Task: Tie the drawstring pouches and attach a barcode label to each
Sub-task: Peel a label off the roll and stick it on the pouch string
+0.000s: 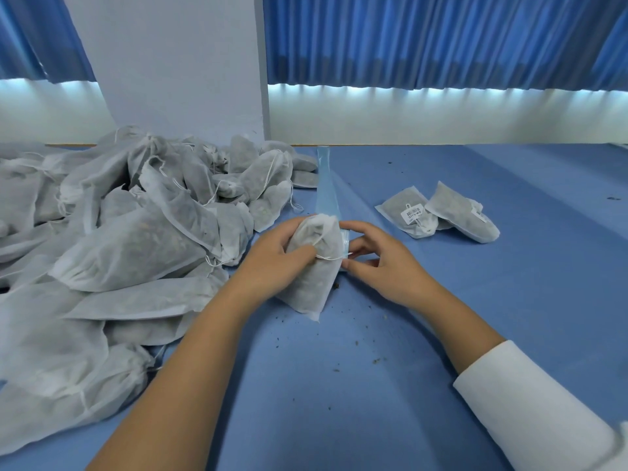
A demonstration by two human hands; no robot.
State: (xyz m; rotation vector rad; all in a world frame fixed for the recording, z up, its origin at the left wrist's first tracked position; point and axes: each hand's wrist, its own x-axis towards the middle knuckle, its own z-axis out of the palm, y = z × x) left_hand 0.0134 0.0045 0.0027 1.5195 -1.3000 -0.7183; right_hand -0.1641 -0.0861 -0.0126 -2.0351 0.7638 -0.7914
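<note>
step: tying, I reckon, no label on yet
pouch: white nonwoven drawstring pouch (311, 287), mid blue counter (441, 321), left hand (272, 265) fingers curled round its neck
right hand (385, 266): fingers pinching its thin white string (329, 258)
next: pull snug, knot it

Person, two arms in view. The right arm is wearing a plain white long sleeve (530, 402), smooth and unmarked, its cuff edge sitting partway along the forearm and leaving the wrist and right hand (384, 263) uncovered. The left forearm (190, 351) is showing bare along its whole visible length, down to the bare left hand (272, 256).
</note>
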